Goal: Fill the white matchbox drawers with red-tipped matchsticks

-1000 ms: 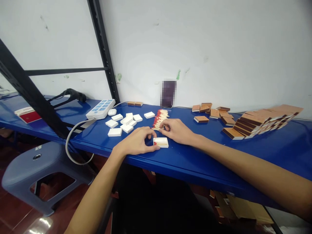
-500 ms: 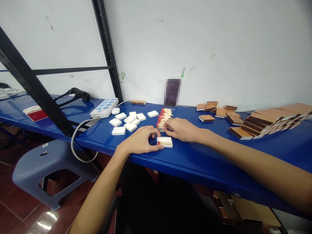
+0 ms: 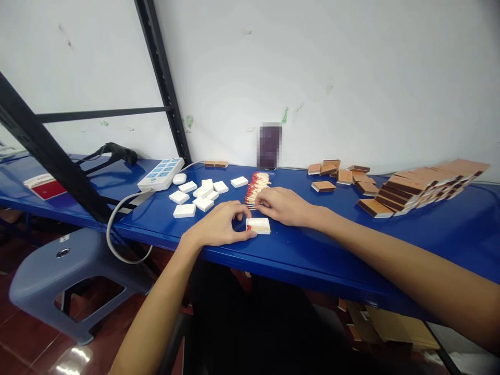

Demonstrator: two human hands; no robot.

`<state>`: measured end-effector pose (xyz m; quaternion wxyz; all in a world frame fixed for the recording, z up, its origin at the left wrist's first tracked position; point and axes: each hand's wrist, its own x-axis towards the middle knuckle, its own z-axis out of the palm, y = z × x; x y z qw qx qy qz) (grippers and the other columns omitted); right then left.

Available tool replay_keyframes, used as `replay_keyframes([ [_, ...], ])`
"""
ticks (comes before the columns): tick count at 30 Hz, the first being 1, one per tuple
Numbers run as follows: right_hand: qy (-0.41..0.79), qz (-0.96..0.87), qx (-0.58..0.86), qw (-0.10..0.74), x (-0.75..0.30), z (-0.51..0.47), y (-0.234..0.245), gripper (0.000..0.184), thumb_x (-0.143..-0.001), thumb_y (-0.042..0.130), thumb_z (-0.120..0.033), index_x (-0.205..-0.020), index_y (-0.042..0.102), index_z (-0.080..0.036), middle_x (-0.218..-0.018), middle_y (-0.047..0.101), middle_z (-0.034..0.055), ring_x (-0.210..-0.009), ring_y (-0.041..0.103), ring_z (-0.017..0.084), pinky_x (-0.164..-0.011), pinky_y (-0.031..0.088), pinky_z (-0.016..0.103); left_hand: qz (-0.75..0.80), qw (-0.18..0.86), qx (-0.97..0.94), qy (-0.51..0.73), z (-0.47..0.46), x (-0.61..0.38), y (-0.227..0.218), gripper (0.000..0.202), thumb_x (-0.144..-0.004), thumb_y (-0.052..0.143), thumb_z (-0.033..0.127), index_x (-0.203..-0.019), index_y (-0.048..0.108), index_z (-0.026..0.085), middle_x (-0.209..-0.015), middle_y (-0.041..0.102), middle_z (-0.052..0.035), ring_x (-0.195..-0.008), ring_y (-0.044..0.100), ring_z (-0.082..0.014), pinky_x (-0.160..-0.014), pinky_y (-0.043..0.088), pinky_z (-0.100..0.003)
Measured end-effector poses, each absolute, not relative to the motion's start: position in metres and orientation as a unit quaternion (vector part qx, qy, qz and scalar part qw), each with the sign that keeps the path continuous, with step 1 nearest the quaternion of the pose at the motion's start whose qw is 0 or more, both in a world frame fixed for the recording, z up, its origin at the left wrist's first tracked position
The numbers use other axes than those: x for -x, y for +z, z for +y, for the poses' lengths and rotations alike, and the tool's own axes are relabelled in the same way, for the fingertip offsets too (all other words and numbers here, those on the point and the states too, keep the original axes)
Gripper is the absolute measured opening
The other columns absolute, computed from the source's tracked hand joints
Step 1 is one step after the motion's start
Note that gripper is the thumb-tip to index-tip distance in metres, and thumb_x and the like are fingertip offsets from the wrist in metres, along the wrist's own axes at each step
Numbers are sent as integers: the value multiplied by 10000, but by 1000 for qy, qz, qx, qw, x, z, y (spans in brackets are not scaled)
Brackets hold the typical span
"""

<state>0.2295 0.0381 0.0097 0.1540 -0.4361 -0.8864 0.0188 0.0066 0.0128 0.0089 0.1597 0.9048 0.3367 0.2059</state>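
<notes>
My left hand [image 3: 222, 225] curls round the left end of a small white matchbox tray [image 3: 260, 222], thumb at its near corner and fingers at the far side. A few red-tipped matches [image 3: 260, 228] lie in that tray. Just beyond it is a pile of loose matches [image 3: 257, 186], red heads to the left. My right hand [image 3: 283, 204] reaches in from the right, its thumb and fingers closed on matches at the pile's near end. The fingertips partly hide what they pinch.
Several white trays [image 3: 203, 190] lie to the left, by a power strip [image 3: 162, 174]. Matchbox sleeves [image 3: 345, 177] are scattered at the back right, beside stacked matchboxes [image 3: 416, 187]. A pixelated dark rectangle [image 3: 270, 146] stands against the wall. The blue table's front edge [image 3: 281, 268] is close.
The whole view has shifted slightly, so everything appears further left. My left hand keeps its hold on the tray; my right hand stays at the match pile with little movement.
</notes>
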Motion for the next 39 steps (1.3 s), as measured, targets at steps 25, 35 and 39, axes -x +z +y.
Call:
replay_keyframes([
  [25,150,-890,417,107,-227,1,28,135,-905,550,-252,-807,623,-195,-679,578,-6,-599,466,125,-582,299,272,337,148,-908,201,15,-6,7,329,-822,693,493,-946,649,192,-843,570,-5,-768,537,-166,-706,419,-304],
  [35,86,-872,430,216,-232,20,21,112,-915,558,-218,-929,660,-174,-669,560,-24,-597,456,111,-605,292,256,336,151,-907,204,16,-5,6,328,-818,703,497,-952,637,205,-846,566,3,-778,545,-162,-718,422,-299],
  [39,61,-869,450,196,-233,31,8,144,-914,580,-215,-1025,660,-169,-763,635,15,-650,516,132,-619,314,254,341,151,-906,202,16,-5,7,318,-812,709,485,-942,637,204,-855,571,-3,-785,547,-168,-728,424,-304],
])
